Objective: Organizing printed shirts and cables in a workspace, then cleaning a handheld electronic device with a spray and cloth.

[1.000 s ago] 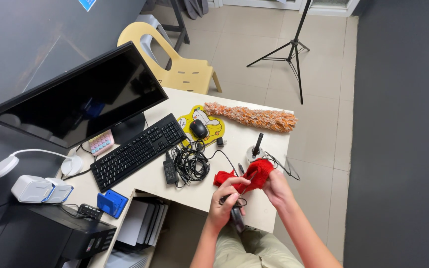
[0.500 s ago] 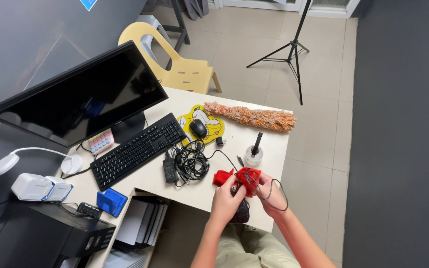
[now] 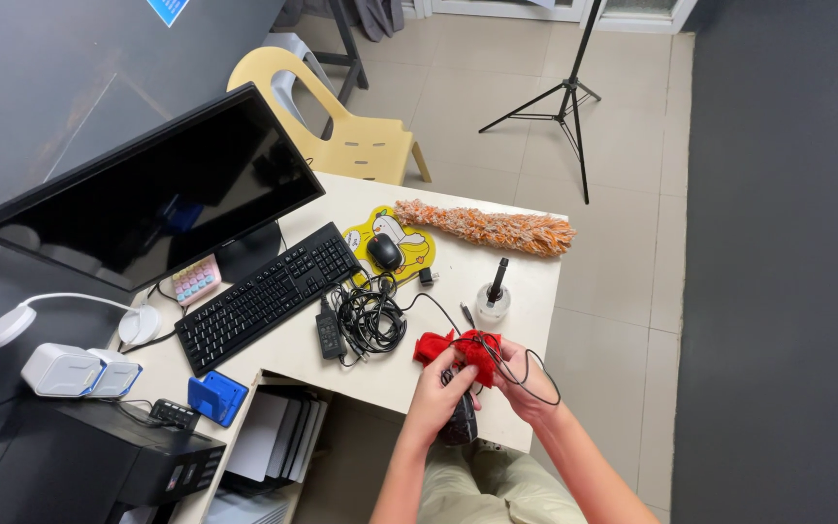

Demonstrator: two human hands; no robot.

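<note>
Tiled floor and a cream worktop (image 3: 526,291) seen from above, with two hands busy at its near edge.

Low in the frame, right of centre, the left hand (image 3: 441,380) and the right hand (image 3: 524,384) were closed together around a red cloth (image 3: 458,347) and a dark object (image 3: 460,419) that hung just below the worktop's edge; what the object was could not be told. A thin black cable (image 3: 533,374) looped over the right hand. Just left of the cloth lay a tangle of black cords (image 3: 369,320), and above it a pen in a round stand (image 3: 493,296). Further up sat a black mouse (image 3: 384,251) on a yellow pad and an orange duster (image 3: 485,228). Toward the left stood a black keyboard (image 3: 266,296) and a dark monitor (image 3: 147,199).
</note>
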